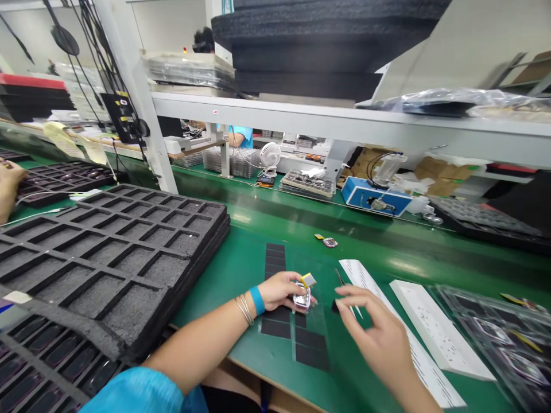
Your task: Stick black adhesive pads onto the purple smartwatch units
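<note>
My left hand [286, 292] is closed round a small square electronic device [302, 295] with a clear, shiny casing, like an open smartwatch body. A silver battery with yellow edges [308, 280] sticks up from it. To the right, my right hand [374, 321] has thumb and forefinger together on a small black piece [334, 307]. A pair of tweezers [340, 276] lies beside those fingertips, on the green mat. Strips of black squares [275, 264] on clear backing lie under and around my left hand.
Black foam trays [189, 241] are stacked at left. A white label sheet [365, 275], a white foam block [439, 327] and a clear tray [456, 298] of devices stand right. Another device [330, 242] lies ahead. A co-worker's hand [9, 186] shows far left.
</note>
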Demonstrator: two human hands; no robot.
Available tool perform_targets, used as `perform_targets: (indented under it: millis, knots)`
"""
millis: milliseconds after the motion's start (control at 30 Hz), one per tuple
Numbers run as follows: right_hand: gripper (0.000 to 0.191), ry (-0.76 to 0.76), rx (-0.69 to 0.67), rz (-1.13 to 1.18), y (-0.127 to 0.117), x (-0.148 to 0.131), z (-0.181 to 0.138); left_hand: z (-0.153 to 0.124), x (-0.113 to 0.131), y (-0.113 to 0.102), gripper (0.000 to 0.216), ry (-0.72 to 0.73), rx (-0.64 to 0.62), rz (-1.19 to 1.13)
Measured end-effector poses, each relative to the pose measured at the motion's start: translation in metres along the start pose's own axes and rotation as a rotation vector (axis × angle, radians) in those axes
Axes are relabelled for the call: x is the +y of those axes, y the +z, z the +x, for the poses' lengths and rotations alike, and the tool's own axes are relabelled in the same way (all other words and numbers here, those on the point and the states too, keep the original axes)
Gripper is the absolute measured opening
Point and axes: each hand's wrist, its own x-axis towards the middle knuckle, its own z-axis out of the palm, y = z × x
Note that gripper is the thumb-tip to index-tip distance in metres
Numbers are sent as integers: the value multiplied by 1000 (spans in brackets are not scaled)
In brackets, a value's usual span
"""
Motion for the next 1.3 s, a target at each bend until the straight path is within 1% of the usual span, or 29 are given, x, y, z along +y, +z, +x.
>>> perform_targets:
  millis: [67,133,167,233,300,367,433,600,800,967,1033,1100,1133,1167,1200,1233,1267,1300]
  knots:
    - [16,43,23,141,4,2,25,-2,3,1,39,63,81,2]
    - [18,90,29,315,19,10,42,-3,6,2,34,104,169,21]
    - [18,141,31,406,28,16,46,-4,7,2,32,113,207,30]
    - [21,272,30,544,47,29,45,-4,9,2,28,112,257,43]
    - [23,372,-41,604,61,38,37,-3,10,3,25,105,277,59]
    - [23,404,-134,628,68,41,28,-3,11,3,22,102,285,91]
    - [24,378,-193,636,69,40,23,-3,11,5,22,101,294,126]
    - [23,277,-259,542,64,28,23,-3,10,6,25,90,290,162]
    - [15,240,-262,418,65,24,23,-1,7,3,26,90,280,157]
    - [14,212,-267,370,67,24,22,-2,8,3,23,86,268,159]
    - [11,182,-269,309,69,23,20,-2,8,2,23,94,264,139]
    - [8,119,-236,213,71,22,19,-3,8,1,24,102,266,118]
    - [10,96,-193,165,72,23,18,-3,8,1,24,100,269,112]
    - [16,92,-140,130,73,24,18,-3,7,1,24,94,272,108]
    - [26,113,-86,121,73,26,19,-3,7,1,24,87,273,109]
    - [36,163,-48,145,74,28,19,-3,7,1,23,81,273,112]
    - [43,232,-37,205,75,31,21,-3,7,1,23,74,272,119]
    - [44,306,-57,292,75,34,22,-3,6,1,23,67,267,126]
